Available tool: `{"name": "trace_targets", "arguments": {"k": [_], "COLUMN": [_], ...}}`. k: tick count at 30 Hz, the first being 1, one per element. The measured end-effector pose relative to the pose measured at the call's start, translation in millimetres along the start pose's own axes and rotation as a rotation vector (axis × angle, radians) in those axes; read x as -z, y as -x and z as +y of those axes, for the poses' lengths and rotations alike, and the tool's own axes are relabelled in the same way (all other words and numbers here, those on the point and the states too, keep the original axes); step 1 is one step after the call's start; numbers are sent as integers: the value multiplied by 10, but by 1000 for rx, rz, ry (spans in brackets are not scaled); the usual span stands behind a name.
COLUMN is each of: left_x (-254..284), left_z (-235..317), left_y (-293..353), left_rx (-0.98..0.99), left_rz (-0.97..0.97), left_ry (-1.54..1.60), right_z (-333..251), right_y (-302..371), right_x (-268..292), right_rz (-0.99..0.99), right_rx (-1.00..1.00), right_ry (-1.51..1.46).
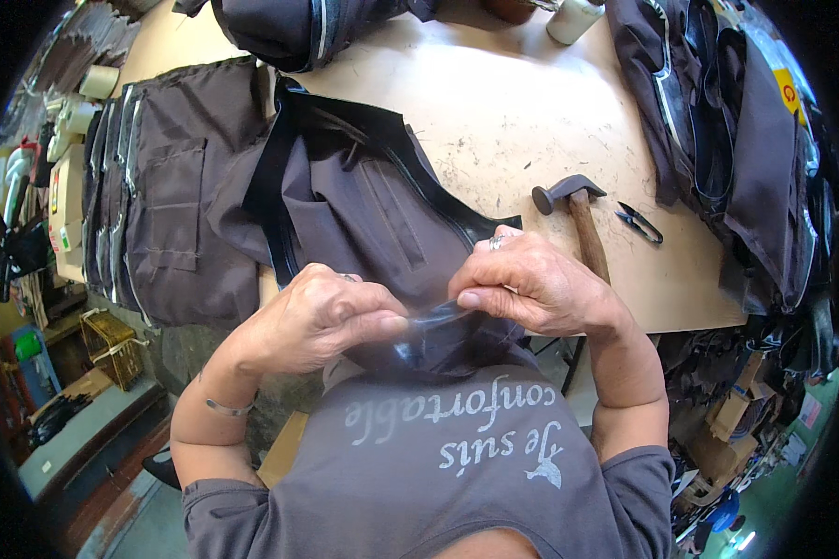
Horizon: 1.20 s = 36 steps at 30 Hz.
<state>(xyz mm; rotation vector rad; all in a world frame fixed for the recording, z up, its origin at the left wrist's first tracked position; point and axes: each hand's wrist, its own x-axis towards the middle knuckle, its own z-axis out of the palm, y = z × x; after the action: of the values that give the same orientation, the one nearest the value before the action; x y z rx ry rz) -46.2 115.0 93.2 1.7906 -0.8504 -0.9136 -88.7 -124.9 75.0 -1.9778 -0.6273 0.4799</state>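
A dark grey-brown fabric piece (345,200) with glossy black trim along its edges lies partly on the table and hangs over the near edge toward me. My left hand (322,317) pinches its black edging between thumb and fingers. Close by, my right hand (536,284) pinches the same trim, also with thumb against fingers. A short glossy stretch of the black edging (426,328) spans the gap between both hands, slightly blurred. To the right of my right hand rest a hammer (584,219) with a wooden handle and a small pair of black thread snips (639,224).
A stack of dark fabric panels (172,186) with pale edges sits on the left. Another dark pile (760,177) covers the table's right side. At the far edge are a dark bundle (294,28) and a white container (575,19). The pale tabletop (494,121) carries scattered thread bits.
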Motion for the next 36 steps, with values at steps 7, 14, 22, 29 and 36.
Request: {"name": "trace_targets", "arguments": {"k": [7,14,22,29,36], "left_x": [-45,-78,-91,-96,-64], "left_z": [-60,-42,-58,-23,-41], "left_y": [6,19,4,-18,-12], "left_rx": [-145,-183,-239,-222,-180], "left_rz": [81,99,137,118,84], "left_ry": [-115,-194,-186,-199,-184], "right_z": [-16,-49,-60,-28,17], "right_y": [-36,-77,-59,-34,-58], "right_x": [-32,-84,-165,-166,-201], "right_rz": [56,61,180,99,101], "right_rx": [3,34,72,37,27], "right_ry": [-17,-48,-135,-129,-178]}}
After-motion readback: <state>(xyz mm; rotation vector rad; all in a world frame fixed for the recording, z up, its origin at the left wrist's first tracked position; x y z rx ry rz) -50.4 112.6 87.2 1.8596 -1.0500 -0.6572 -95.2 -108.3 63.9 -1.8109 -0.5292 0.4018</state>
